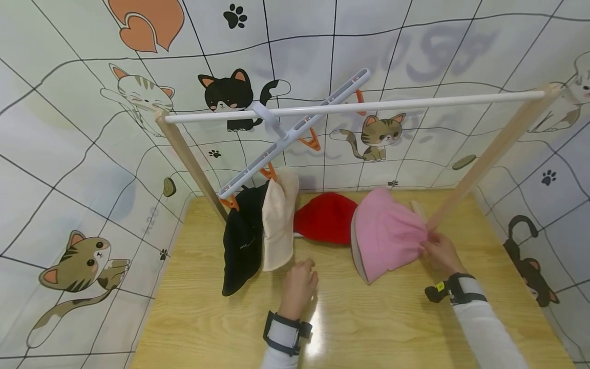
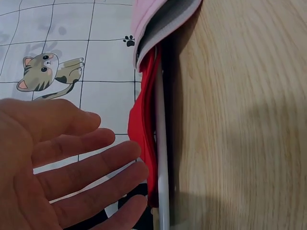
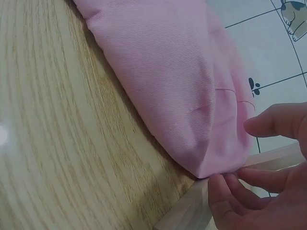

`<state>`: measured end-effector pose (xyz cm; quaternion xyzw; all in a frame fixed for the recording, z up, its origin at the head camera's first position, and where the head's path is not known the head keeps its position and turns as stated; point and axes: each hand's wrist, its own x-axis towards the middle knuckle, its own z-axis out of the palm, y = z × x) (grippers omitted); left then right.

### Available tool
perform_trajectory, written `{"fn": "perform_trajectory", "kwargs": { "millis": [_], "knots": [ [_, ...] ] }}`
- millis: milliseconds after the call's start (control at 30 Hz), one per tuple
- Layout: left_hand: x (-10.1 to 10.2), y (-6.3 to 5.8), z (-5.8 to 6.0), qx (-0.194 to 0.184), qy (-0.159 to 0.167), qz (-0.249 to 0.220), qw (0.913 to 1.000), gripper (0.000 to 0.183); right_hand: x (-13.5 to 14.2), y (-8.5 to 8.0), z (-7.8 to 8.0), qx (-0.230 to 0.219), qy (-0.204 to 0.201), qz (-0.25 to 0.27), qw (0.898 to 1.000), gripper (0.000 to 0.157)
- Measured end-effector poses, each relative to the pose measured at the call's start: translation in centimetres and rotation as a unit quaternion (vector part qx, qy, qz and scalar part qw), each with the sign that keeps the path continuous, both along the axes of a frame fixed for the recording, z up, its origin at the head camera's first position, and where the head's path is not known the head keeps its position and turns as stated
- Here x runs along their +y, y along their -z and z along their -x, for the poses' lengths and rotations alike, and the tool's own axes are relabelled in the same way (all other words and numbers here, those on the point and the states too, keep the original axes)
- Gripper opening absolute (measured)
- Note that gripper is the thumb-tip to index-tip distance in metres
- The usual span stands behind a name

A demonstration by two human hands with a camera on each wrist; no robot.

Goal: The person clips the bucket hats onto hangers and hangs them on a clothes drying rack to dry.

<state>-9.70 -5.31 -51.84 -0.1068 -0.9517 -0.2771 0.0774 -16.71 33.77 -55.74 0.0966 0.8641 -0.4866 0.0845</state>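
Note:
A pink bucket hat [image 1: 388, 233] lies at the right, its grey-lined opening facing left. My right hand [image 1: 443, 253] holds the crown of this hat; in the right wrist view the thumb is at one side of the cloth and curled fingers [image 3: 218, 196] are at its lower end. Beside it is a red hat [image 1: 326, 218], partly covered by the pink one. My left hand [image 1: 298, 288] is in front of the cream hat [image 1: 278, 223], fingers apart and holding nothing. The cream hat and a black hat [image 1: 244, 238] hang from orange clips [image 1: 269, 172] on a pale blue hanger [image 1: 295, 134].
A white rod [image 1: 392, 106] runs across two wooden posts [image 1: 495, 154] and carries the hanger, which sits slanted. More orange clips [image 1: 312, 139] dangle from its far half. The wooden table [image 1: 369, 318] is bounded by walls with printed cats.

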Motion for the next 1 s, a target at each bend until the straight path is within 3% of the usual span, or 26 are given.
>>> {"fn": "perform_trajectory", "kwargs": {
  "millis": [133,267,467,700,1000],
  "knots": [
    [-0.2,0.1,-0.1,-0.003,-0.006,0.008,0.9999,0.016,-0.2,0.1,0.6,-0.015,0.0,0.022,1.0,0.059],
    [-0.3,0.1,-0.2,0.002,-0.008,0.015,0.9999,0.015,-0.4,0.2,1.0,-0.029,0.025,0.063,0.997,0.061],
    [-0.5,0.3,-0.3,-0.001,-0.01,0.014,0.9999,0.014,-1.6,-0.2,0.9,0.0,0.059,0.106,0.993,0.06],
    [-0.9,0.4,-0.3,-0.003,-0.016,0.0,0.9999,0.013,-2.9,-1.6,0.7,0.021,0.069,0.09,0.993,0.056],
    [-1.2,0.5,-0.5,-0.006,-0.019,-0.005,0.9998,0.011,-4.6,-4.7,0.6,0.12,0.059,0.02,0.991,0.047]
  ]
}}
